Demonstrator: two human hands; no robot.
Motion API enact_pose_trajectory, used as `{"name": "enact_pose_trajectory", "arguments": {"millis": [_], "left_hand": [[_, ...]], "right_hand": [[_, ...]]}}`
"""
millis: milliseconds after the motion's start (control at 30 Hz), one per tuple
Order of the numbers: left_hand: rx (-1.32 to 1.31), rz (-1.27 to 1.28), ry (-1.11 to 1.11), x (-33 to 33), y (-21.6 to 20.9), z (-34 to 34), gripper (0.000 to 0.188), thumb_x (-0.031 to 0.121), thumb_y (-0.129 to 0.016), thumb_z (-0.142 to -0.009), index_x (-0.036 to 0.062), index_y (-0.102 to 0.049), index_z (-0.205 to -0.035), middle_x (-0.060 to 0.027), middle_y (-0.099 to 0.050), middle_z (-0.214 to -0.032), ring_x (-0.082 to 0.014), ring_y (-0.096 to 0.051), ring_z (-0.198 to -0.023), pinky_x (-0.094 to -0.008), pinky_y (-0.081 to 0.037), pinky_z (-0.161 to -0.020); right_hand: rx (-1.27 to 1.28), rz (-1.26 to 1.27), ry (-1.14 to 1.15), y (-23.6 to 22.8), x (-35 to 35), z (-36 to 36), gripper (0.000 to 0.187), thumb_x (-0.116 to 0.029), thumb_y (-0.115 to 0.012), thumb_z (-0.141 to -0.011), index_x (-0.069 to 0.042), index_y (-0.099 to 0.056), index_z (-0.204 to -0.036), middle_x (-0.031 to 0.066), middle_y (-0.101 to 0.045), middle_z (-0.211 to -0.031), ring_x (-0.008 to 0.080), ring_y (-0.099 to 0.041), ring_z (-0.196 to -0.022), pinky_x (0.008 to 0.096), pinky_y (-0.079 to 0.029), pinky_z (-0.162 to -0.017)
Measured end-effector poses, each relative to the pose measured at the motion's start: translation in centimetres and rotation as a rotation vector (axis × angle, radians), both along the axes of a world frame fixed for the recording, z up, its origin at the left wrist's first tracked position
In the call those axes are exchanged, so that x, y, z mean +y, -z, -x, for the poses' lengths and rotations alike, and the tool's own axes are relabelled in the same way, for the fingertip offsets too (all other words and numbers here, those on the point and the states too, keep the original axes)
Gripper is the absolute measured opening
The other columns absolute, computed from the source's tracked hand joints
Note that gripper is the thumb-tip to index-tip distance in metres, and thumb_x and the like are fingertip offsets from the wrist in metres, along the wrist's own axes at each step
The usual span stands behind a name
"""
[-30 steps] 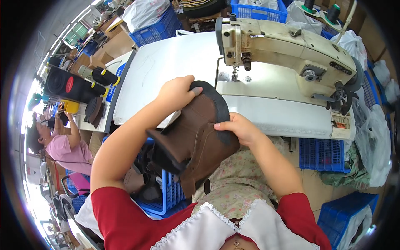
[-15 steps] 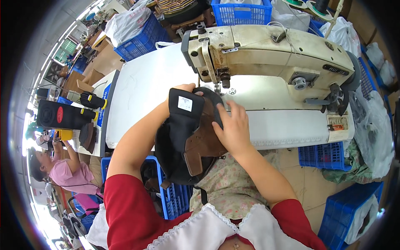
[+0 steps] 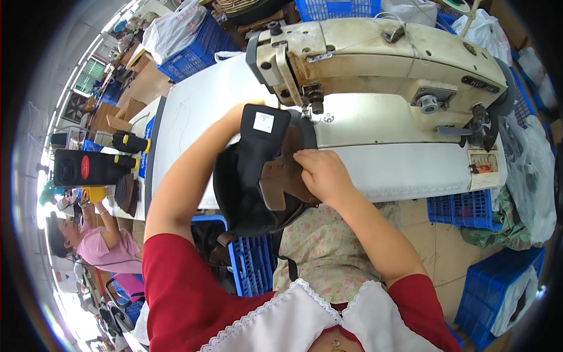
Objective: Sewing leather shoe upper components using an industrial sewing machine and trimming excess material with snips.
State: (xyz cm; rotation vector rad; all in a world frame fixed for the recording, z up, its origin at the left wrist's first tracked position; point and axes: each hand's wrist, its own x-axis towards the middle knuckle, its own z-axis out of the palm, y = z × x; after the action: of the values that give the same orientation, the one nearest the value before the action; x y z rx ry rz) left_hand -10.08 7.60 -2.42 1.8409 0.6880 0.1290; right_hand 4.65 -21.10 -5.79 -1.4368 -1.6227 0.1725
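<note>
A black and brown shoe upper (image 3: 243, 179) lies at the near edge of the sewing machine's (image 3: 375, 56) bed, its far end beside the needle area (image 3: 314, 111). Its black tongue (image 3: 258, 120) stands up and carries a white label. My left hand (image 3: 249, 107) reaches round behind that tongue, and its fingers are hidden there. With fingers curled together, my right hand (image 3: 327, 176) pinches the right edge of the upper, near its brown leather panel (image 3: 275, 182).
Below the table a blue crate (image 3: 252, 267) holds dark and brown pieces. More blue crates stand at the right (image 3: 495, 293) and behind the table (image 3: 196, 50). At the left, a person in pink (image 3: 108, 246) works beside a table with black machine parts (image 3: 88, 167).
My right hand has gone from spread fingers on the upper near the needle to a closed pinch lower on its edge. My left fingertips have passed out of sight behind the tongue.
</note>
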Motion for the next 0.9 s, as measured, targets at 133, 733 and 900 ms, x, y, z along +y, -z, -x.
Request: {"name": "enact_pose_trajectory", "arguments": {"millis": [133,733,900], "left_hand": [[0.487,-0.714,0.011,-5.3,-11.1,-1.2,0.023,0.019,-0.06,-0.087,-0.0012,-0.069,-0.094,-0.0148,-0.07,-0.085,-0.0261,-0.068,-0.076,-0.0382,-0.052,-0.073],[0.939,-1.896,0.558,-28.3,-5.6,-1.3,0.047,0.023,-0.05,-0.091,-0.0035,-0.056,-0.129,-0.0322,-0.057,-0.128,-0.0475,-0.053,-0.122,-0.0587,-0.041,-0.101],[0.854,-1.902,0.548,-25.9,-5.1,-1.4,0.044,0.023,-0.054,-0.087,-0.0038,-0.06,-0.122,-0.028,-0.062,-0.125,-0.0449,-0.055,-0.121,-0.0559,-0.043,-0.1]], "right_hand": [[-0.011,0.038,0.079,1.3,-0.4,-2.6,0.028,-0.007,-0.059,-0.079,-0.003,-0.071,-0.104,0.01,-0.071,-0.109,0.0245,-0.065,-0.104,0.0398,-0.047,-0.09],[-0.097,-0.035,0.149,1.9,0.0,-1.0,0.029,-0.011,-0.06,-0.082,-0.004,-0.069,-0.108,0.0096,-0.07,-0.111,0.0221,-0.063,-0.11,0.0391,-0.043,-0.092],[-0.108,0.002,0.19,1.8,1.0,-1.3,0.028,-0.013,-0.059,-0.082,-0.004,-0.07,-0.106,0.009,-0.069,-0.111,0.0214,-0.062,-0.111,0.0396,-0.043,-0.091]]}}
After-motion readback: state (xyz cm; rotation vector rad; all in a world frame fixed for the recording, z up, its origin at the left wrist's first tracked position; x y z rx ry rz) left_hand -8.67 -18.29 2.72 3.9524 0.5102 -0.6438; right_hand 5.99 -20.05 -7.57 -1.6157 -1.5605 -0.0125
